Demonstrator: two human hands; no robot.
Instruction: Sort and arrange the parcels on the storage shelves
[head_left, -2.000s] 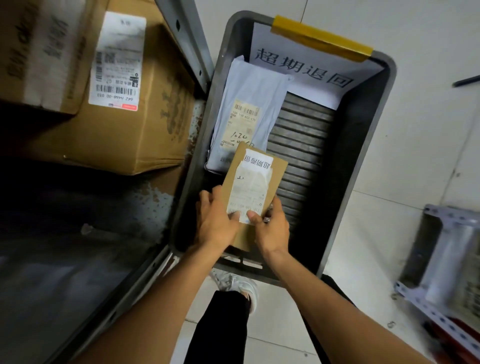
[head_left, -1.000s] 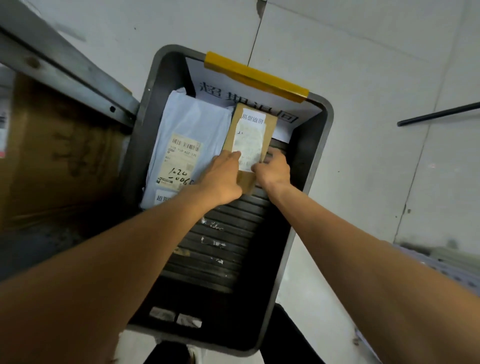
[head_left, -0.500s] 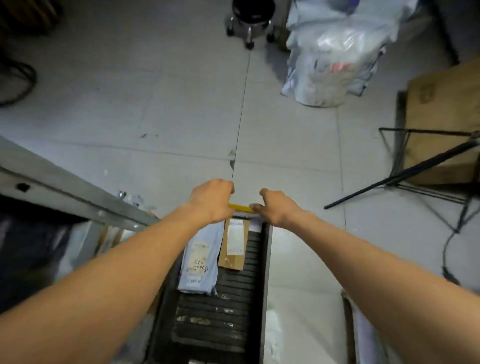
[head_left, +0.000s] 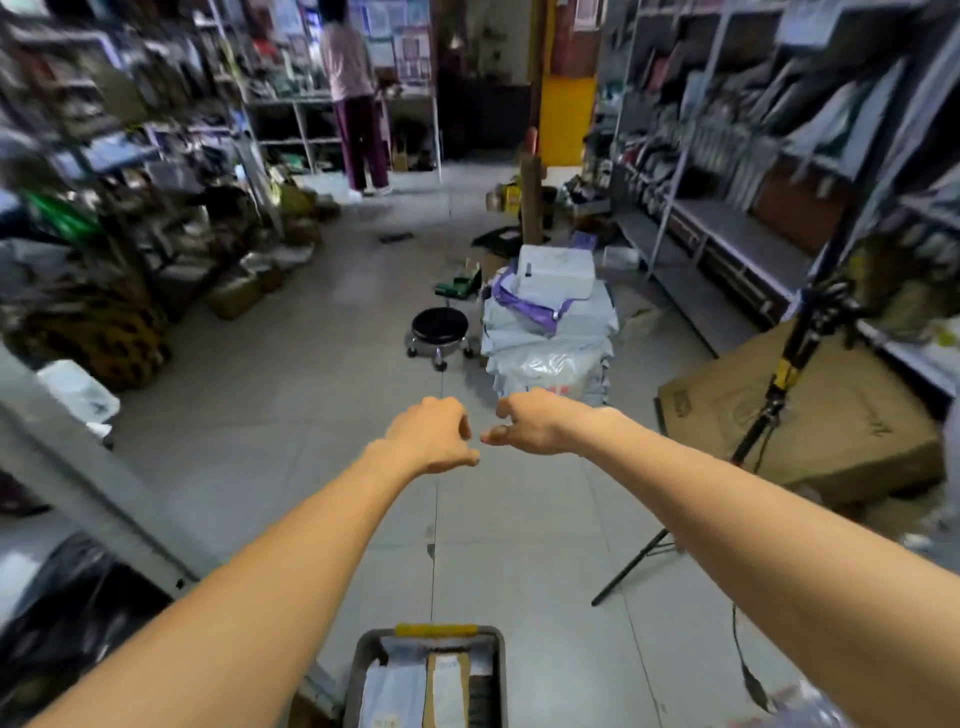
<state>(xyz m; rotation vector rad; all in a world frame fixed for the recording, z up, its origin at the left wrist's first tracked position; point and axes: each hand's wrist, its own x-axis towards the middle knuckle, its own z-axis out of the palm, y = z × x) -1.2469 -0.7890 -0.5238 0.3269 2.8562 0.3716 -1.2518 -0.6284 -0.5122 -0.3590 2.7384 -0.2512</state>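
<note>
Well apart, curled fingers (head_left: 453, 417) above, parcels (head_left: 447, 691) in bin (head_left: 357, 675) below

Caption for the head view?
Left hand and right hand, curled and empty, outstretched over a storeroom aisle; grey bin of parcels below.

Your left hand (head_left: 431, 441) and right hand (head_left: 535, 423) nearly meet at mid-frame. At the bottom edge sits a bin (head_left: 359, 670), with a mailer (head_left: 392, 696) lying left of an envelope (head_left: 448, 686) inside it. Farther up the frame, a stool (head_left: 440, 327) stands left of a heap of sacks (head_left: 550, 338). At right, a flat carton (head_left: 841, 415) lies behind a tripod (head_left: 779, 384).
</note>
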